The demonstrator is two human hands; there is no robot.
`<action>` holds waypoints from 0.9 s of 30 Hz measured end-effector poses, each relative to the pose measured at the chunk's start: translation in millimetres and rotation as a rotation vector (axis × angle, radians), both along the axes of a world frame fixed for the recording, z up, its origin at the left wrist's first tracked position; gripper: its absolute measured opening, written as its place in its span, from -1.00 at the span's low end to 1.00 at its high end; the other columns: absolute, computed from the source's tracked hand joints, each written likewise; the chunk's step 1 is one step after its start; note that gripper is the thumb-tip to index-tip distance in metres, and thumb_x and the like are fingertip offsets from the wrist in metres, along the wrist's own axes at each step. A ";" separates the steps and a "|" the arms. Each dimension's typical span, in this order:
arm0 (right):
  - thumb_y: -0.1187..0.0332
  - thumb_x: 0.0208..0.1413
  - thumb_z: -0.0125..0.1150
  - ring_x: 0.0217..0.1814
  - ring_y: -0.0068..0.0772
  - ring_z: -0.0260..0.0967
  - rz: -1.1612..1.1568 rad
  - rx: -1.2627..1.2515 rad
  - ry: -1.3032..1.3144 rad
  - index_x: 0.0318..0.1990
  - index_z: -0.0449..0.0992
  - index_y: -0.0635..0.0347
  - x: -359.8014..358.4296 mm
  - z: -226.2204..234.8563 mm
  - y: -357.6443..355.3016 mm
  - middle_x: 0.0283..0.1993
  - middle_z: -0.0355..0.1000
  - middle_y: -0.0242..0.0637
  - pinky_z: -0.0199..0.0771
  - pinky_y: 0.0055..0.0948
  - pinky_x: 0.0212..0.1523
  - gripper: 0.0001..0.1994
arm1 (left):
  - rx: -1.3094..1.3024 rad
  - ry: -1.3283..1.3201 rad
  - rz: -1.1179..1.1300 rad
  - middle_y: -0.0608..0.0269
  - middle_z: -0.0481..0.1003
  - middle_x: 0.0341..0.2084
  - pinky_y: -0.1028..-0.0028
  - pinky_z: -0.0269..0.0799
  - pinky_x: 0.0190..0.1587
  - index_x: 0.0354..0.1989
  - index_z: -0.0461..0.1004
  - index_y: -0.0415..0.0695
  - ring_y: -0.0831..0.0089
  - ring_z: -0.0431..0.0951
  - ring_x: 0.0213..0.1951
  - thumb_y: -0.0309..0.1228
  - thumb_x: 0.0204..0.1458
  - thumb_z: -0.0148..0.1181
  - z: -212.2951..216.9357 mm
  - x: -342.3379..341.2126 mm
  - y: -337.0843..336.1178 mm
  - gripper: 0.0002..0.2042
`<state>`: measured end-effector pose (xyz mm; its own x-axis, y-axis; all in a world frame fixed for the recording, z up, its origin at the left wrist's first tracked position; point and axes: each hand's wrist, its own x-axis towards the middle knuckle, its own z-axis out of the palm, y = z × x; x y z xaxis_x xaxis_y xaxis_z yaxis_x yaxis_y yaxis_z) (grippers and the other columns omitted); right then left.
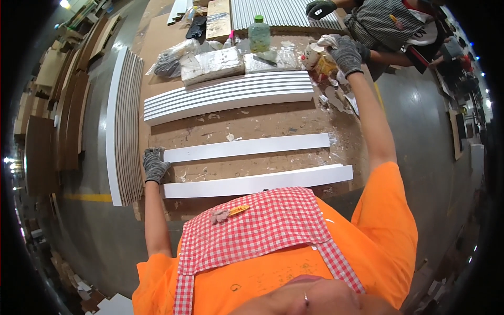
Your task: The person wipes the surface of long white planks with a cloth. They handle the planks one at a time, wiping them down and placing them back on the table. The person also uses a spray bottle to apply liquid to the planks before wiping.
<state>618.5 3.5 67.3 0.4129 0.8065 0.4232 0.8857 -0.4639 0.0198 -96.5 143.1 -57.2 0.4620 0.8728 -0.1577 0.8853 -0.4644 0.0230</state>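
Observation:
My left hand [156,165], in a grey knit glove, is closed at the left end of a long white strip [247,147] lying flat across the brown work table. My right hand [347,56], gloved alike, reaches to the far right and closes on a crumpled white rag [328,41]. Just below the rag are a white container [313,54] and a yellow-labelled one [326,66]. Nearer me, more white strips [257,181] lie along the table's front edge. Beyond the middle strip sits a row of white strips [231,98] packed side by side.
At the table's left edge stands a stack of white-faced boards [116,131]. White wrapped bundles [212,65], a green-capped bottle [259,34] and a plastic bag [176,58] sit further back. A co-worker's gloved hand [321,8] is over ribbed white strips [286,14] at the far right.

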 end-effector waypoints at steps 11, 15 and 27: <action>0.30 0.05 0.31 -0.19 -0.48 0.42 0.396 0.870 1.154 0.00 0.49 0.08 8.0 39.7 -84.6 -0.12 0.47 -0.37 0.41 -0.52 -0.17 -0.66 | -0.428 -0.750 0.146 0.22 0.42 -0.04 0.44 0.31 0.12 0.02 0.37 -0.15 0.32 0.40 0.06 -0.69 -0.39 0.24 15.4 -62.6 -6.8 -0.39; 0.42 0.13 0.19 -0.07 -0.50 0.41 0.253 1.146 1.456 0.13 0.38 0.19 -6.6 21.0 -189.2 0.01 0.43 -0.32 0.43 -0.56 -0.08 -0.61 | -0.533 -1.162 0.245 0.30 0.37 0.04 0.45 0.27 0.15 0.19 0.28 -0.16 0.36 0.36 0.09 -0.67 -0.33 0.20 96.8 -23.3 -52.4 -0.29; 0.11 0.17 0.13 -0.30 -0.58 0.34 0.410 0.977 1.738 -0.03 0.46 0.08 -82.2 -58.7 -236.1 -0.27 0.41 -0.36 0.41 -0.58 -0.30 -0.68 | -0.839 -1.856 0.446 0.25 0.52 -0.26 0.58 0.48 -0.31 -0.12 0.47 -0.20 0.54 0.48 -0.43 -0.18 0.05 0.10 100.1 -35.3 -76.2 -0.65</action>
